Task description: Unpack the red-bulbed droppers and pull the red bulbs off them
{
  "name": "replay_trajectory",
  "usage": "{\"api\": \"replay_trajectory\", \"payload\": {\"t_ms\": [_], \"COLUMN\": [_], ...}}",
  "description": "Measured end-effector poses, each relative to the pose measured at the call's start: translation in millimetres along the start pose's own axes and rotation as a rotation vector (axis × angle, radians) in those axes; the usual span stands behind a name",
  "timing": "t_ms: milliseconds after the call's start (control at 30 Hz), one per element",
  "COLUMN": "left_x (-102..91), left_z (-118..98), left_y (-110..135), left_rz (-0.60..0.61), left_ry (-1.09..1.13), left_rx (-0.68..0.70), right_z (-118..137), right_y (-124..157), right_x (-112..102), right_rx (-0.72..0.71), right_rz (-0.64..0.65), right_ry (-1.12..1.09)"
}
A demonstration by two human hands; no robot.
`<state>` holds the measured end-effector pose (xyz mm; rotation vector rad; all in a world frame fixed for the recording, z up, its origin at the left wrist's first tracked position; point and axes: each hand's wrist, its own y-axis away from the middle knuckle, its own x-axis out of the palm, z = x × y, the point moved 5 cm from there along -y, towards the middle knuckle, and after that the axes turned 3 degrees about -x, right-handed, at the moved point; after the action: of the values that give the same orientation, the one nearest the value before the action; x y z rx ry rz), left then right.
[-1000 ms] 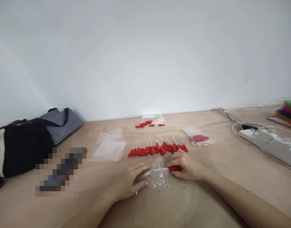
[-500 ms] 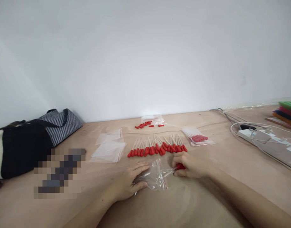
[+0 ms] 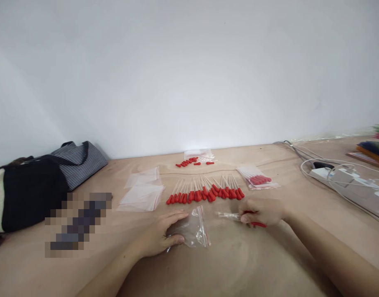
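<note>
My left hand [image 3: 167, 231] grips a clear zip bag [image 3: 194, 231] between thumb and fingers, with the bag's red-lined mouth facing right. To its right, my right hand [image 3: 262, 212] is closed around several glass droppers [image 3: 232, 215]; their clear tips point left at the bag, apart from it, and red rubber bulbs show below the fingers. Just beyond the hands lies a row of droppers [image 3: 204, 194] with red bulbs toward me. Left of the row is a pile of flat zip bags [image 3: 141, 198]. A filled bag of droppers [image 3: 259, 178] lies at the right.
Loose red bulbs [image 3: 186, 163] and another bag [image 3: 198, 154] lie near the wall. A power strip [image 3: 350, 185] with cables is on the right, coloured packets [image 3: 375, 150] beyond it. Dark bags [image 3: 31, 194] stand at left, beside a pixelated object [image 3: 81, 225].
My right hand has moved right with the droppers, drawing their tips away from the bag's mouth. My left hand and the zip bag have shifted slightly left.
</note>
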<state>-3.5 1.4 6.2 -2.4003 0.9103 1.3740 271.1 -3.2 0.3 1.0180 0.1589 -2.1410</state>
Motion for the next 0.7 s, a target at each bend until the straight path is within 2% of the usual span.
{"api": "replay_trajectory", "payload": {"t_ms": [67,133,200,267,400,500,600,700], "left_x": [-1.4,-5.6,-9.6,-8.2,10.9,20.3,24.1,21.5], "left_z": [-1.6,-6.5,-11.8,-16.3,-26.4,-27.8,-25.4,-21.7], "left_y": [-1.9,-5.6,-10.6,-17.9,-36.8,-46.1,-51.0,-52.8], "left_rz": [-0.068,-0.22,-0.39,-0.457,-0.287,-0.261,-0.278,-0.291], "left_ry": [0.043,0.105,0.187,0.348,0.89,1.174,1.3,1.288], "left_rx": [0.043,0.074,0.022,-0.099,-0.295,-0.357,-0.346,-0.314], "right_z": [-1.9,2.8,12.8,24.3,42.8,48.2,52.1,57.9], "right_y": [-3.3,-13.3,-28.2,-44.1,-68.3,-77.7,-83.0,-85.2], "right_x": [1.0,6.6,18.0,33.1,53.5,57.8,59.0,58.9], "right_rx": [0.014,0.023,0.033,0.071,0.12,0.156,0.17,0.121], "right_rz": [0.024,0.001,-0.024,-0.033,-0.073,-0.122,-0.163,-0.21], "right_ry": [-0.277,-0.518,-0.716,-0.883,-1.031,-1.052,-1.047,-1.003]}}
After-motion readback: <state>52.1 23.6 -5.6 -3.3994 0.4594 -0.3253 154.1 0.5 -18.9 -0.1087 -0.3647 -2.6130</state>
